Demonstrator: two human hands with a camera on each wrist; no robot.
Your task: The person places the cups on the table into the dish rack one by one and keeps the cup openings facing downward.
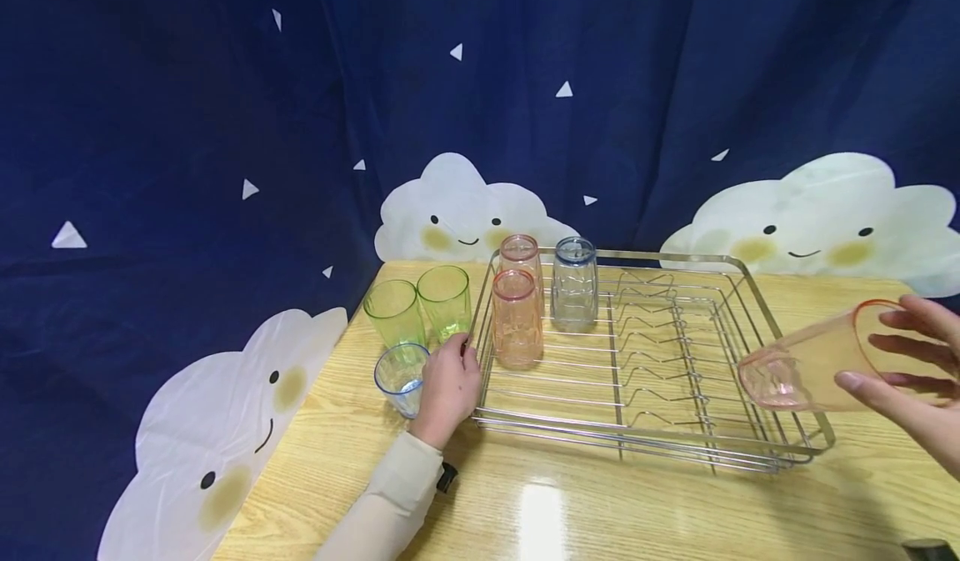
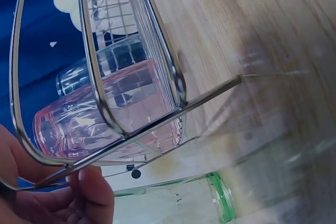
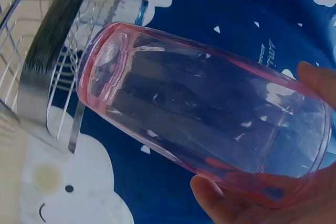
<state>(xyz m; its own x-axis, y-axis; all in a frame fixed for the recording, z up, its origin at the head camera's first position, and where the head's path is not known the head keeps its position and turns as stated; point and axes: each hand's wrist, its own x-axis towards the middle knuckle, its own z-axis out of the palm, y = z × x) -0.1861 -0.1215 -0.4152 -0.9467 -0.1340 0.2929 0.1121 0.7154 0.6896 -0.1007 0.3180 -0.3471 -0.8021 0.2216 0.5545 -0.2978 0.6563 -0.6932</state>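
My left hand [image 1: 450, 386] grips the left side wire of a metal dish rack [image 1: 652, 436]; the left wrist view shows its fingers [image 2: 93, 190] curled at the wire. At the right, my right hand [image 1: 930, 428] holds a clear pink cup [image 1: 813, 361] near its rim, thumb on one side and fingers on the other. The cup is tilted, its base toward the rack's right end and its mouth toward my palm. Inside the rack's left part stand a front pink cup [image 1: 517, 328], a rear pink cup [image 1: 520, 248] and a blue cup [image 1: 574, 290], all upside down.
Left of the rack, two green cups [image 1: 395, 311] and a blue-rimmed cup [image 1: 402, 378] stand upright on the wooden table [image 1: 600, 511], close to my left hand. Wire dividers [image 1: 652, 348] fill the rack's middle. A dark blue curtain [image 1: 510, 111] with clouds hangs behind.
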